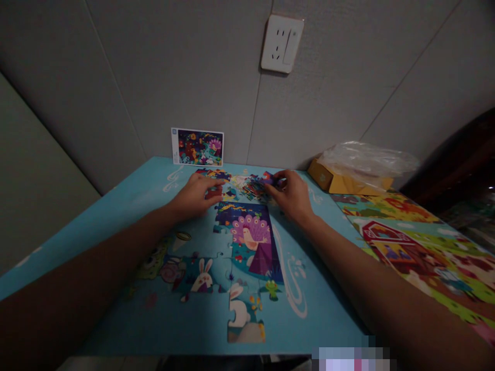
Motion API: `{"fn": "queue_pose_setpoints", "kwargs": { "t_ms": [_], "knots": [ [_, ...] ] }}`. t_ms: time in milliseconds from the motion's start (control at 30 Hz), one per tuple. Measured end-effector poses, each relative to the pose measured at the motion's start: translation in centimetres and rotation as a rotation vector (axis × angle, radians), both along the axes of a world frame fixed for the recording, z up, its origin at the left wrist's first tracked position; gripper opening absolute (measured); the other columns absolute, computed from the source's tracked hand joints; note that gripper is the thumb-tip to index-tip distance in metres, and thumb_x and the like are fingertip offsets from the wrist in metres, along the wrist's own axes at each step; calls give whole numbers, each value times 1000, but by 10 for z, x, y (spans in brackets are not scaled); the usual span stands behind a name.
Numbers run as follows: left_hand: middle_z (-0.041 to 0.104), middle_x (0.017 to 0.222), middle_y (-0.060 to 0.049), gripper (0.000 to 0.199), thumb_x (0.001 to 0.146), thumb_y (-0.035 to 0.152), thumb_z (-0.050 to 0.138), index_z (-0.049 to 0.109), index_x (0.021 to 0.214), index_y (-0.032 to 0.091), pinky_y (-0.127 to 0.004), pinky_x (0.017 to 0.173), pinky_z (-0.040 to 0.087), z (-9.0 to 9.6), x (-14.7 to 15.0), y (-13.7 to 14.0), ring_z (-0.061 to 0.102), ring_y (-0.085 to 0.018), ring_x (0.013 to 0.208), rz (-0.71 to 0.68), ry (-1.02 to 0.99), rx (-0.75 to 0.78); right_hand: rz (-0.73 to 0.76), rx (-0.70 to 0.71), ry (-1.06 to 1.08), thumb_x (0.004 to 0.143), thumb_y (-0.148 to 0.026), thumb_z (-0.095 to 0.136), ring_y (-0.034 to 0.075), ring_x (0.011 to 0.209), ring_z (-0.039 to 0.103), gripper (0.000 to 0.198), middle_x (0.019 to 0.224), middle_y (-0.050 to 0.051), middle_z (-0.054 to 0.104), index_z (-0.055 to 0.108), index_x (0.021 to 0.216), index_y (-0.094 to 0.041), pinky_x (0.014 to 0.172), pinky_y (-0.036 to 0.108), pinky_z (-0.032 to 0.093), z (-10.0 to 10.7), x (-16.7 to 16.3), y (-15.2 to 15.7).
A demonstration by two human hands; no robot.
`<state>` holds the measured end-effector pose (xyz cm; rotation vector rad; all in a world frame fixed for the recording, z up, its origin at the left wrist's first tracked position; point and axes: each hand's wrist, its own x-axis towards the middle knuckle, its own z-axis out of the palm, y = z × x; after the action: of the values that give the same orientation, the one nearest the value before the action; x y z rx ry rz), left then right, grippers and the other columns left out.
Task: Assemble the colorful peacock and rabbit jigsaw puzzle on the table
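Puzzle (253, 255): mid worktop (193, 330), longest run near to far, peacock's head pointing far.
Left hand (199, 195): fingers parted, near far pieces (218, 174).
Right hand (290, 193): fingers pinching purple piece (267, 178); its axis unclear.

Head view: I can read no text, label, brand or number. Upright picture card (200, 148): small blue mark (174, 132) and faint print (176, 155) on its white left margin (175, 144), both too small for me to make out.
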<state>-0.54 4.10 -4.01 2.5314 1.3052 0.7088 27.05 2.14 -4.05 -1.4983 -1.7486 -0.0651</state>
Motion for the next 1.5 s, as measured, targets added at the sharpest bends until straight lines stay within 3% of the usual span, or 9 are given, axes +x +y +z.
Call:
{"fn": "queue_pose_setpoints", "kwargs": {
  "t_ms": [100, 267, 400, 567, 733, 900, 1100, 1400, 1500],
  "knots": [
    [68, 116, -12, 74, 83, 35, 71, 45, 149, 15, -45, 100, 51, -2, 10, -12, 52, -29, 120, -124, -144, -10, 316, 29, -24, 81, -35, 74, 20, 79, 59, 28, 93, 7, 67, 62, 99, -18, 72, 32, 47, 2, -20, -14],
    [55, 123, -13, 55, 83, 35, 71, 60, 134, 19, -43, 94, 56, -7, 14, -20, 63, -24, 106, -231, -262, 0, 582, 45, -93, 85, -29, 69, 21, 88, 60, 23, 101, 8, 67, 58, 104, -20, 75, 33, 48, 3, -42, -27],
    [57, 119, -12, 40, 85, 33, 65, 67, 122, 17, -40, 93, 58, -3, 14, -20, 65, -23, 104, -174, -273, 50, 524, 58, -105, 84, -34, 73, 25, 98, 61, 38, 110, 11, 67, 58, 115, -19, 83, 38, 49, 0, -37, -22],
    [65, 124, -15, 47, 87, 30, 58, 64, 130, 11, -43, 110, 45, 7, 10, -13, 58, -28, 121, 186, -168, 194, 251, 17, -173, 86, -39, 71, 31, 109, 58, 44, 117, 16, 66, 63, 123, -16, 97, 47, 45, -6, -18, -6],
    [64, 133, -17, 62, 89, 31, 52, 50, 145, 5, -42, 114, 39, 7, 8, -8, 49, -33, 134, 349, 121, 9, 165, -131, -256, 90, -37, 66, 30, 104, 60, 37, 112, 16, 70, 69, 119, -14, 97, 47, 44, -10, -11, 3],
    [59, 139, -19, 59, 91, 48, 48, 63, 133, 9, -55, 117, 27, 0, 11, -10, 42, -40, 138, 274, 330, -87, 215, -141, -311, 90, -31, 65, 26, 97, 61, 23, 106, 13, 72, 73, 104, -16, 94, 44, 43, -10, -13, 5],
    [47, 149, -20, 63, 89, 56, 47, 67, 127, 10, -58, 119, 19, -8, 5, -4, 29, -43, 144, 243, 283, -7, 259, -127, -321, 95, -30, 59, 24, 94, 61, 20, 102, 9, 74, 76, 98, -19, 92, 40, 42, -10, -10, 7],
    [72, 118, -11, 70, 90, 33, 49, 36, 154, 9, -48, 115, 38, 4, 12, -18, 37, -29, 140, -84, -91, 17, 157, 75, -168, 97, -29, 53, 19, 75, 59, 29, 89, 10, 68, 79, 99, -16, 70, 33, 46, -4, -16, -1],
    [59, 140, -15, 73, 89, 27, 51, 29, 157, 11, -47, 119, 34, 4, 13, -24, 33, -27, 146, -240, -81, 13, 307, 102, -179, 98, -30, 53, 20, 77, 61, 28, 83, 8, 70, 78, 104, -19, 73, 33, 48, 0, -24, -10]
  ]
}}
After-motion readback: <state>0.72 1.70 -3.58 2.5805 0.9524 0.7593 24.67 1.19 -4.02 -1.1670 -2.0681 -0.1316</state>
